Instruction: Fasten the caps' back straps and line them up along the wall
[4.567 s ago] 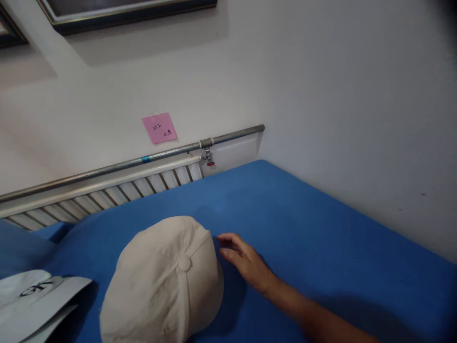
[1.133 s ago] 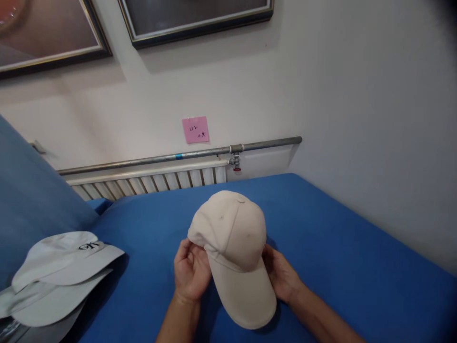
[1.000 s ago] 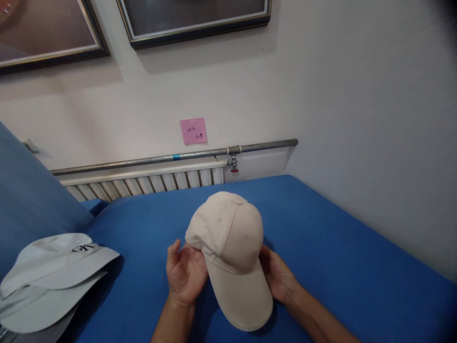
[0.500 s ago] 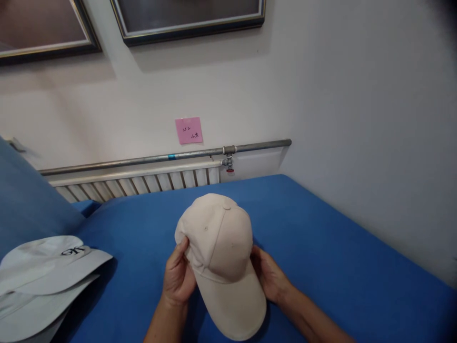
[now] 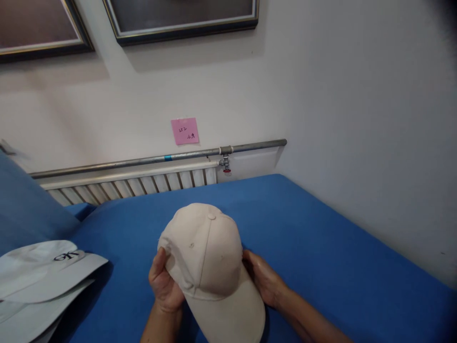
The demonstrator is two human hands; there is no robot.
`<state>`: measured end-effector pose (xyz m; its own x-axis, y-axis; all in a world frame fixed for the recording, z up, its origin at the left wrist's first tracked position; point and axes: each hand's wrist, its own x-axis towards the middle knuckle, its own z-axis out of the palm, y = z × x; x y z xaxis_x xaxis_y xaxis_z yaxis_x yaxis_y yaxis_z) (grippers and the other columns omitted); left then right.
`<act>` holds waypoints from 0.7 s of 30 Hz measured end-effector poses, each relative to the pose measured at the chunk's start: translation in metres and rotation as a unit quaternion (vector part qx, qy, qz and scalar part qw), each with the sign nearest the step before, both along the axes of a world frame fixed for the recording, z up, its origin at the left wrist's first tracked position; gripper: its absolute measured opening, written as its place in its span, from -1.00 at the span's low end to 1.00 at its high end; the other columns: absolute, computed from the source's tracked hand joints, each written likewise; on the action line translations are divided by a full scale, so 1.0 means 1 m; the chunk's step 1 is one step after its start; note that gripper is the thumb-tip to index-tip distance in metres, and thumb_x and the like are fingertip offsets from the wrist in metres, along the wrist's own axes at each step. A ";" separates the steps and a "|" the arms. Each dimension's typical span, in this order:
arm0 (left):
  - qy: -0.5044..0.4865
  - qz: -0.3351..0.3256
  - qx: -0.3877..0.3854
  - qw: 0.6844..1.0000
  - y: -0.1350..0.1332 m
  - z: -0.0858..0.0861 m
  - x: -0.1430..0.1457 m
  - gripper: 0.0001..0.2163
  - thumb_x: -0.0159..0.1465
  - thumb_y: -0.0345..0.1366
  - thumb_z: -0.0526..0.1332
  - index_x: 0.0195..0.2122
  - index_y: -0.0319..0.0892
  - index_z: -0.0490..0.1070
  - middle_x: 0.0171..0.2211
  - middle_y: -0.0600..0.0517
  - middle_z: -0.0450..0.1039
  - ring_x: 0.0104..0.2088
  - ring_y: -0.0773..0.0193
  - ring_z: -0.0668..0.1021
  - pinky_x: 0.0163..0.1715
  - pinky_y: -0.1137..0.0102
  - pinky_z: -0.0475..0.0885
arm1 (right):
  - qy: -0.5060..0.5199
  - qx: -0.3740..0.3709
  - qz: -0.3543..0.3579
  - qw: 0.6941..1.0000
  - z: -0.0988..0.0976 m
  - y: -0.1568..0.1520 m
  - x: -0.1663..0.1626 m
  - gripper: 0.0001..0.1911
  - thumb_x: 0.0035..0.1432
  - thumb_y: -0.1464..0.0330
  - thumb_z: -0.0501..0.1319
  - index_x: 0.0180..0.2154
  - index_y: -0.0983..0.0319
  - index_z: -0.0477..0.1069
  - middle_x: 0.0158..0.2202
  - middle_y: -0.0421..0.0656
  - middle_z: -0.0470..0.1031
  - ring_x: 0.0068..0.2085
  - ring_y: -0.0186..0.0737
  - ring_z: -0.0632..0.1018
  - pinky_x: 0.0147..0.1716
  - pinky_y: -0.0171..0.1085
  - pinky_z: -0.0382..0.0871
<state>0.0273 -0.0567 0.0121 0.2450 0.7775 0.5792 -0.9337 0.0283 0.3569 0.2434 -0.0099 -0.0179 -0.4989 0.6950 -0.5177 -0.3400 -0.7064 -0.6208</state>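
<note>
A beige baseball cap [image 5: 209, 257] is held over the blue bed sheet [image 5: 314, 238], its brim pointing toward me. My left hand [image 5: 162, 286] grips the cap's left edge, thumb on the crown. On the other side, my right hand [image 5: 262, 281] holds the cap's right edge, with its fingers partly hidden under the cap.
Light grey caps [image 5: 39, 276] with a black logo lie stacked at the left. A blue pillow [image 5: 24, 214] leans behind them. A radiator [image 5: 124, 183] and a metal pipe [image 5: 178, 155] run along the wall, under a pink note [image 5: 184, 131].
Since the oldest frame both hands have taken the beige cap and turned its brim toward me. In the last second the cap has shifted slightly left and nearer to me.
</note>
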 end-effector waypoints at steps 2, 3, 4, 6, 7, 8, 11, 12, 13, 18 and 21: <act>0.006 0.006 -0.010 1.000 -0.001 0.003 -0.001 -0.49 0.42 -0.25 -0.27 0.15 -0.24 0.39 0.16 0.04 0.37 0.21 0.29 0.36 0.29 0.37 -0.07 | -0.022 0.014 -0.006 1.000 0.002 -0.001 -0.001 -0.78 0.04 0.26 0.17 -0.48 0.27 0.48 -0.52 -0.13 0.50 -0.47 -0.20 0.47 -0.34 -0.19 0.34; 0.010 0.003 -0.014 1.000 -0.002 0.005 -0.001 -0.46 0.43 -0.22 -0.30 0.15 -0.23 0.39 0.16 0.04 0.37 0.21 0.29 0.35 0.29 0.36 -0.09 | -0.031 0.022 -0.007 0.999 0.003 -0.001 -0.001 -0.78 0.04 0.26 0.17 -0.49 0.26 0.47 -0.52 -0.14 0.49 -0.47 -0.21 0.47 -0.35 -0.20 0.33; 0.012 -0.002 -0.015 1.000 -0.002 0.008 0.000 -0.43 0.43 -0.19 -0.33 0.16 -0.23 0.38 0.16 0.03 0.37 0.22 0.29 0.34 0.29 0.37 -0.11 | -0.038 0.030 -0.006 0.999 0.002 -0.002 -0.001 -0.79 0.04 0.26 0.17 -0.48 0.26 0.47 -0.52 -0.14 0.49 -0.47 -0.21 0.47 -0.36 -0.20 0.32; 0.009 -0.017 -0.008 1.000 -0.003 0.014 0.002 -0.38 0.42 -0.14 -0.38 0.17 -0.24 0.36 0.17 0.03 0.36 0.23 0.30 0.33 0.29 0.38 -0.12 | -0.043 0.044 -0.004 0.998 0.001 -0.002 -0.002 -0.79 0.04 0.27 0.17 -0.47 0.26 0.48 -0.51 -0.14 0.50 -0.47 -0.20 0.47 -0.36 -0.20 0.32; 0.008 -0.027 -0.002 1.000 -0.003 0.017 0.003 -0.36 0.42 -0.13 -0.40 0.18 -0.25 0.35 0.17 0.03 0.36 0.23 0.31 0.33 0.29 0.40 -0.12 | -0.040 0.050 -0.002 0.998 0.000 -0.003 -0.002 -0.79 0.05 0.27 0.17 -0.46 0.26 0.48 -0.51 -0.13 0.50 -0.47 -0.20 0.47 -0.35 -0.19 0.31; 0.007 -0.039 0.003 0.999 -0.003 0.018 0.003 -0.35 0.42 -0.12 -0.42 0.18 -0.26 0.35 0.17 0.03 0.36 0.22 0.32 0.34 0.28 0.42 -0.11 | -0.034 0.056 -0.002 0.998 -0.002 -0.003 -0.002 -0.79 0.04 0.27 0.17 -0.45 0.26 0.48 -0.50 -0.13 0.50 -0.46 -0.20 0.48 -0.35 -0.19 0.31; -0.004 -0.061 0.011 0.998 -0.002 0.018 0.003 -0.34 0.41 -0.11 -0.42 0.19 -0.30 0.33 0.16 0.02 0.37 0.21 0.34 0.35 0.27 0.45 -0.07 | -0.013 0.064 -0.015 0.998 -0.007 -0.002 -0.003 -0.83 0.01 0.28 0.21 -0.45 0.26 0.48 -0.49 -0.16 0.50 -0.44 -0.21 0.48 -0.31 -0.21 0.29; -0.007 -0.064 0.009 0.998 -0.002 0.017 0.003 -0.34 0.41 -0.10 -0.41 0.19 -0.32 0.32 0.16 0.01 0.38 0.21 0.33 0.35 0.27 0.46 -0.06 | -0.001 0.064 -0.023 0.998 -0.007 -0.001 -0.003 -0.84 0.00 0.28 0.23 -0.46 0.25 0.48 -0.50 -0.17 0.49 -0.44 -0.22 0.48 -0.29 -0.21 0.29; -0.009 -0.067 0.008 0.998 -0.001 0.016 0.002 -0.35 0.40 -0.10 -0.40 0.20 -0.32 0.32 0.16 0.00 0.38 0.21 0.32 0.35 0.27 0.46 -0.05 | 0.015 0.063 -0.032 0.997 -0.007 -0.001 -0.002 -0.84 -0.01 0.28 0.24 -0.46 0.24 0.47 -0.51 -0.19 0.49 -0.42 -0.23 0.48 -0.27 -0.22 0.29; 0.009 -0.094 0.010 0.995 -0.003 0.015 0.003 -0.36 0.40 -0.13 -0.39 0.20 -0.31 0.32 0.16 0.03 0.38 0.21 0.35 0.35 0.23 0.53 0.03 | 0.110 0.054 -0.038 0.992 0.007 0.000 0.004 -0.79 0.00 0.19 0.25 -0.39 0.19 0.50 -0.48 -0.20 0.55 -0.26 -0.16 0.54 -0.13 -0.21 0.28; 0.033 -0.096 -0.003 0.995 -0.004 0.015 0.006 -0.37 0.40 -0.16 -0.40 0.19 -0.26 0.34 0.15 0.07 0.39 0.20 0.39 0.35 0.19 0.60 0.08 | 0.131 0.068 -0.026 0.989 0.017 -0.001 0.009 -0.71 0.00 0.14 0.26 -0.35 0.21 0.53 -0.41 -0.17 0.59 -0.18 -0.11 0.55 -0.06 -0.18 0.26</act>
<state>0.0328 -0.0610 0.0268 0.4272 0.7156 0.5526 -0.8850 0.2059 0.4175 0.2525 -0.0107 -0.0009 -0.5656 0.7771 -0.2761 -0.5349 -0.6005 -0.5944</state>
